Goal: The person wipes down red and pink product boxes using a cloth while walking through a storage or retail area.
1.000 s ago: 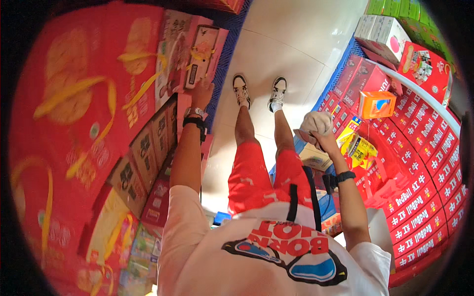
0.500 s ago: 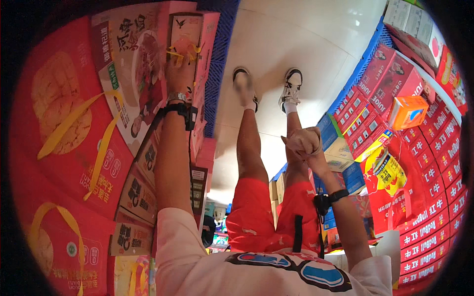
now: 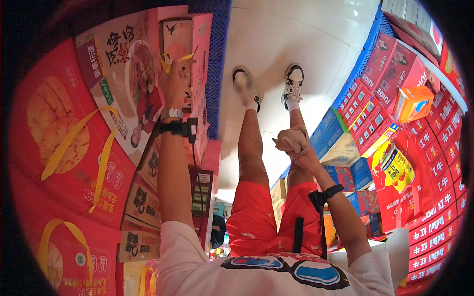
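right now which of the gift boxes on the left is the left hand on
The pink box at the top of the stack, with the yellow ribbon handle. The left hand grips it at that handle; the big red boxes lower down go untouched.

A pale glossy floor point(image 3: 306, 44) carries blue plastic pallets point(image 3: 217, 64) stacked with red gift boxes point(image 3: 74, 148).

Person in white tee and red shorts
Printed white shirt point(image 3: 276, 271), red shorts point(image 3: 269, 217) — black wristbands (a watch point(image 3: 171, 114) on the left) — white socks, black-and-white sneakers point(image 3: 293, 85).
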